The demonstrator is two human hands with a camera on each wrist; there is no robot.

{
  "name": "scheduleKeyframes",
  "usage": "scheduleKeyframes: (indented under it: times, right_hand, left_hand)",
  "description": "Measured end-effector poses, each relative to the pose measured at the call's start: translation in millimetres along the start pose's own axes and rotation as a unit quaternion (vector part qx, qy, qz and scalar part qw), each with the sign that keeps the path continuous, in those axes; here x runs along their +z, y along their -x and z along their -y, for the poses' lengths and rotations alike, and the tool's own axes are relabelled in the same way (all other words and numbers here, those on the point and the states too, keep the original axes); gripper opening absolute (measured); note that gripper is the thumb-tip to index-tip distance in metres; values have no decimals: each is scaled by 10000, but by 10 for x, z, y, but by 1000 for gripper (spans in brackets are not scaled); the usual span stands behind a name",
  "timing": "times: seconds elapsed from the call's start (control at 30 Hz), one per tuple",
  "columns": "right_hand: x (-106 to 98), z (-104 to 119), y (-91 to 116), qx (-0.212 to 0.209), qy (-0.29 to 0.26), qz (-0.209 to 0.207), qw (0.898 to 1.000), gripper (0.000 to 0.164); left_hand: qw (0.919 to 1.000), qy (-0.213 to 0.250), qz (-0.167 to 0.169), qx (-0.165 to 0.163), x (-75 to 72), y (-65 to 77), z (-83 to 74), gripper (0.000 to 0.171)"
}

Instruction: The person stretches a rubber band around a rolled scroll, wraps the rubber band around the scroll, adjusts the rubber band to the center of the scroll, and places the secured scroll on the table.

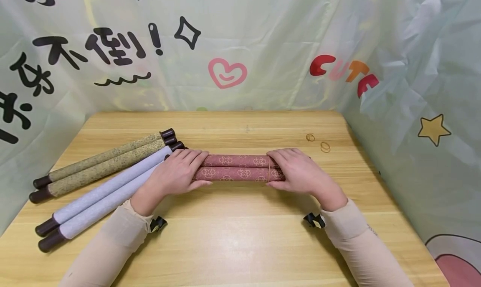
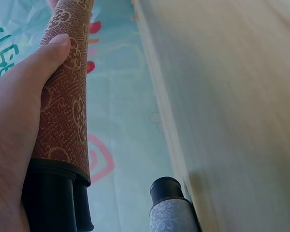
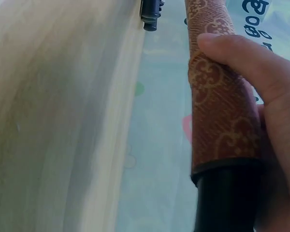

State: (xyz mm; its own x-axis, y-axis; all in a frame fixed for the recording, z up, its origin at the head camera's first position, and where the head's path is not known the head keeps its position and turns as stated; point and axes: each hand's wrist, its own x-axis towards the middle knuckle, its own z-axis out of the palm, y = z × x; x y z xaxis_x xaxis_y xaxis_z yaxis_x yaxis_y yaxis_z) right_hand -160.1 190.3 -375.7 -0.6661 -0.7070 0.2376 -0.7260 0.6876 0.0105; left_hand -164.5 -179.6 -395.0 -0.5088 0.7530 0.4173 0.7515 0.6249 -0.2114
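A red patterned scroll (image 1: 236, 168), rolled from both ends into two side-by-side rolls with dark end knobs, lies crosswise between my hands. My left hand (image 1: 180, 170) grips its left end, thumb along the near side. Its right end is held by my right hand (image 1: 300, 170), fingers over the far side. A thin rubber band (image 1: 269, 170) goes round the rolls beside the right fingers. In the left wrist view the scroll (image 2: 65, 106) appears raised off the table, its black knobs below the hand. The right wrist view shows the thumb pressed on the scroll (image 3: 220, 111).
At left lie a pale blue scroll (image 1: 112, 195) and an olive-gold scroll (image 1: 109, 159), both double-rolled with dark knobs. Two loose rubber bands, one rubber band (image 1: 310, 137) and another rubber band (image 1: 325, 147), are at the back right of the wooden table (image 1: 240, 237). Printed cloth hangs behind.
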Motion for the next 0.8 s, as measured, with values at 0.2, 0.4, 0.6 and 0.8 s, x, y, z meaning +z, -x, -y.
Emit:
scheduleKeyframes:
  times: [0.2,0.4,0.6,0.8]
  right_hand:
    - [20,6,-1,-137,133,-221,9996,84]
    - [40,79,-40,-415,162,-340,9984,81]
    - [50,143,-62,-424,212,-354,9982,84]
    - [64,182,-76,-393,146,-332,9986,86]
  left_hand:
    - [10000,24,-7,-21,-11,3,1,88]
    - [9999,82,-71,88,-1,-9,-37,86]
    - [9999,73,-55,102,15,-10,-57,85]
    - [9999,58,-54,140,22,-18,-65,85]
